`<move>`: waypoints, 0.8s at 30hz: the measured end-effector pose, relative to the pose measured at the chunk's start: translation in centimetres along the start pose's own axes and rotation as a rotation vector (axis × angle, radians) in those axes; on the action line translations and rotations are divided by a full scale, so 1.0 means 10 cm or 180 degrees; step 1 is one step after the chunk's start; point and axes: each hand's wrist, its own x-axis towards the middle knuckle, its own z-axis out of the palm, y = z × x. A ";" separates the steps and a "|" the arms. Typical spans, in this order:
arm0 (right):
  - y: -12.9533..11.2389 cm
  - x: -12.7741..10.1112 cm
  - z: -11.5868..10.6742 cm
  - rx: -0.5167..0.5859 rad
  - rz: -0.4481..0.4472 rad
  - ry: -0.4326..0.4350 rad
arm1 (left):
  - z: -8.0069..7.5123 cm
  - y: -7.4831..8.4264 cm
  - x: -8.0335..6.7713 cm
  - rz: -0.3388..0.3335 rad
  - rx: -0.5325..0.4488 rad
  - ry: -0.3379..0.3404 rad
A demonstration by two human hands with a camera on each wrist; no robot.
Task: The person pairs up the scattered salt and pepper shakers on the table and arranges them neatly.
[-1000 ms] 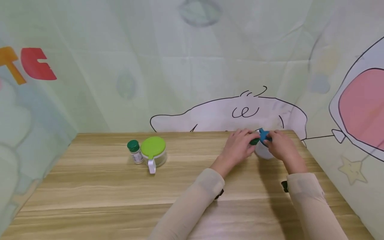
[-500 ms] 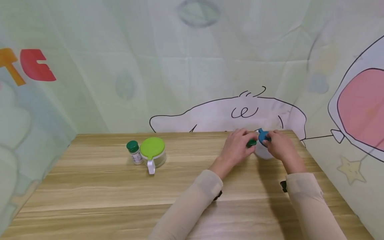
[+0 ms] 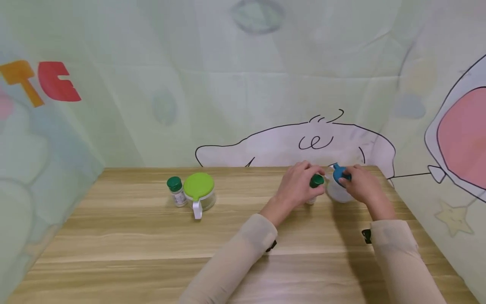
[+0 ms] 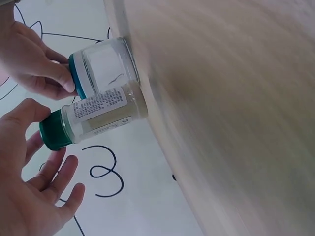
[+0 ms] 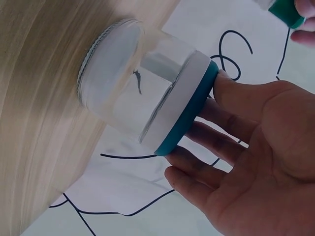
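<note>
In the head view my left hand (image 3: 298,185) is at a small spice bottle (image 3: 317,180) with a green cap. Its thumb and fingers pinch the cap (image 4: 55,130), seen close up in the left wrist view, while the other fingers spread loosely. The bottle stands upright on the table and has a printed label. Just right of it is a clear glass jar (image 5: 133,81) with a blue lid (image 3: 339,174), which also stands on the table. My right hand (image 3: 362,183) holds that lid by the rim, thumb on one side and fingers on the other.
To the left, a second green-capped spice bottle (image 3: 177,192) stands beside a clear jar with a lime-green lid (image 3: 199,185) and a white handle (image 3: 197,210). A printed curtain (image 3: 228,105) hangs behind the wooden table (image 3: 152,249).
My left hand and the spice bottle have shifted a little left, widening the gap to the blue-lidded jar, and more of the green cap shows. My right hand stays on the blue lid.
</note>
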 end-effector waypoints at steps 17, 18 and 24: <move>0.01 -0.05 -0.08 -0.0017 -0.0062 -0.0063 | -0.28 -0.23 -0.21 -0.0483 0.0023 -0.0119; 0.01 -0.05 -0.08 -0.0021 -0.0070 -0.0061 | -0.30 -0.25 -0.23 -0.0519 0.0022 -0.0107; -0.01 -0.04 -0.09 -0.0010 -0.0065 -0.0092 | -0.38 -0.34 -0.31 -0.0660 -0.0081 -0.0051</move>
